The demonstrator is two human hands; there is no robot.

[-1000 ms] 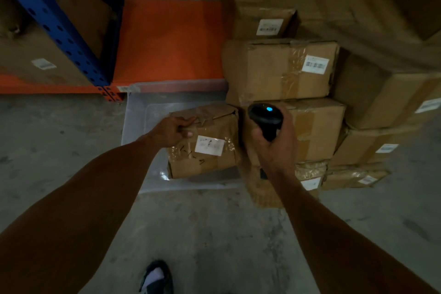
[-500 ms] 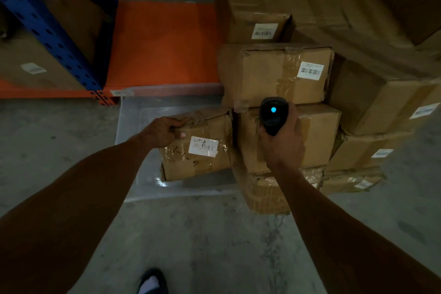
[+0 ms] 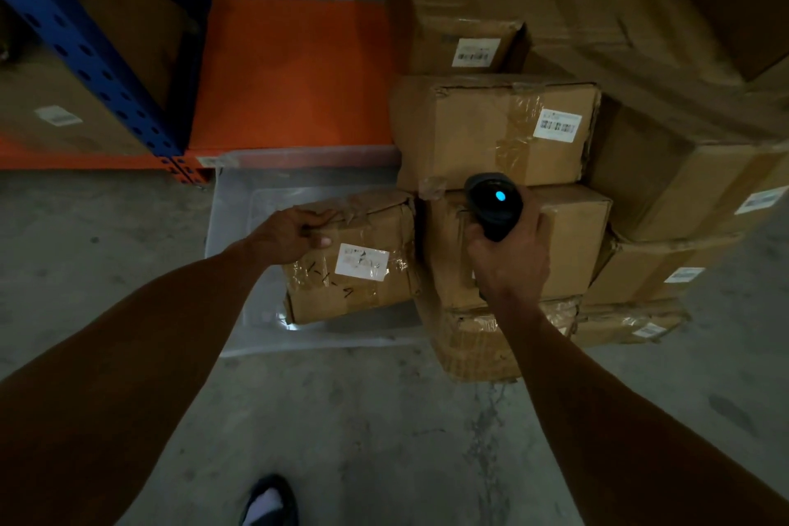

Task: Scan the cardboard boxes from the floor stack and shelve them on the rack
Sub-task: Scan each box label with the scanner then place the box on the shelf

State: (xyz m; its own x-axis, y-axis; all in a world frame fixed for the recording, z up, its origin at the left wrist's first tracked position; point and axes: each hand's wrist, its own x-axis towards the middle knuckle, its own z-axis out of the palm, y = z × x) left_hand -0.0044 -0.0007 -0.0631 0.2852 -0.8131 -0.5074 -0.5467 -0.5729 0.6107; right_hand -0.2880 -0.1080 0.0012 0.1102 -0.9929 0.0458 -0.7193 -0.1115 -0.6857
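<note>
Head view, looking down on a concrete floor (image 3: 384, 431) in dim light. Left hand (image 3: 290, 233) grips the top left edge of a small box (image 3: 363, 295), fingers curled over the crumpled, taped top and thumb on the near face. This box carries a white label (image 3: 362, 262) and black pen marks on its near face, and it sits in a clear plastic tray (image 3: 239, 201) lying on the floor. Its right side is just beside the floor stack (image 3: 491, 132).

Right hand (image 3: 510, 265) is closed round the handle of a black scanner (image 3: 495, 203), held upright in front of the stack; a blue light shows on the scanner's top. Direction of the scanner's window cannot be told.

Stack stands right of centre, several cardboard boxes high and wide. Most are taped, and several show white barcode labels on their near faces, among them the label (image 3: 557, 125) on the box directly beyond the scanner. Lower boxes at the near right are crushed and creased.

Rack (image 3: 85, 51) stands far left: blue perforated upright, orange beam along the floor edge, an orange shelf deck (image 3: 290, 73) to the right of the upright. One labelled carton (image 3: 55, 107) sits on the rack behind the upright.

One shoe (image 3: 269, 502) with a white sock shows at the bottom edge.
</note>
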